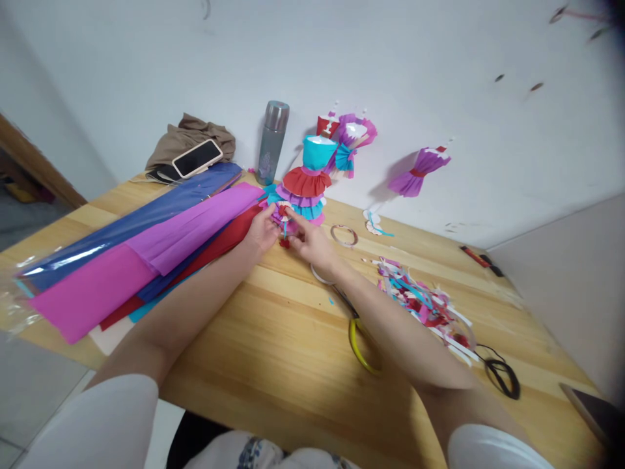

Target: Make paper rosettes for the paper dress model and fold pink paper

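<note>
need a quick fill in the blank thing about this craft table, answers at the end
The left hand and right hand are at a paper rosette with a ____ centre.
The scissors show a ____ handle.
The flask stands to the ____ of the paper dresses.
Missing words: red; yellow; left.

Soft light; shadow fell left of the purple paper dress point(418, 172); glare streaked plastic wrap point(73, 258). My right hand point(312, 244) looked blurred, edges stretched.
</note>
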### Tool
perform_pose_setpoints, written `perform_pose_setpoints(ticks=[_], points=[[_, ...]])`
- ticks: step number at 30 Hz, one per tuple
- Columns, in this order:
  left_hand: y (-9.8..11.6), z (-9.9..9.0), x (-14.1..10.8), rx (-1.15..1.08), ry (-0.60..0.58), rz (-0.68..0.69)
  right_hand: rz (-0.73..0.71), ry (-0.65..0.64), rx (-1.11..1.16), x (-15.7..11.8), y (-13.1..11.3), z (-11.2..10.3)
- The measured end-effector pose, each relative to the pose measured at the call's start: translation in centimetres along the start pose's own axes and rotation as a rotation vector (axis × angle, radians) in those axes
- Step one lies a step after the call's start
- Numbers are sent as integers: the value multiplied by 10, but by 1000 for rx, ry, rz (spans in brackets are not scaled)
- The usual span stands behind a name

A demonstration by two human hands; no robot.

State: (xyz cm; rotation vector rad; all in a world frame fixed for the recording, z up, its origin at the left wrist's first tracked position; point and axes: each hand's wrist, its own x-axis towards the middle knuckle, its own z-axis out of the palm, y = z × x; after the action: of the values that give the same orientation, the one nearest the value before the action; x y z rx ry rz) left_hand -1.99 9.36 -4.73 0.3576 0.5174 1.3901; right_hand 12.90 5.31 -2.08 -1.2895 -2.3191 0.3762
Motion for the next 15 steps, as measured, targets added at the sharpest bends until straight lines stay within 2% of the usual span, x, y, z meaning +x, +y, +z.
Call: perform_pose_setpoints(ticks=[3, 6, 11, 15], points=[[2, 1, -3, 8, 2, -24, 3, -12, 326, -1, 2, 2], [3, 3, -6, 19, 1, -17, 10, -17, 489, -2, 1, 4], [3, 1, -7, 39, 10, -14, 15, -22, 556, -2, -1, 2], [3, 0, -6, 32, 19, -15, 3, -17, 441, -2, 2, 5]])
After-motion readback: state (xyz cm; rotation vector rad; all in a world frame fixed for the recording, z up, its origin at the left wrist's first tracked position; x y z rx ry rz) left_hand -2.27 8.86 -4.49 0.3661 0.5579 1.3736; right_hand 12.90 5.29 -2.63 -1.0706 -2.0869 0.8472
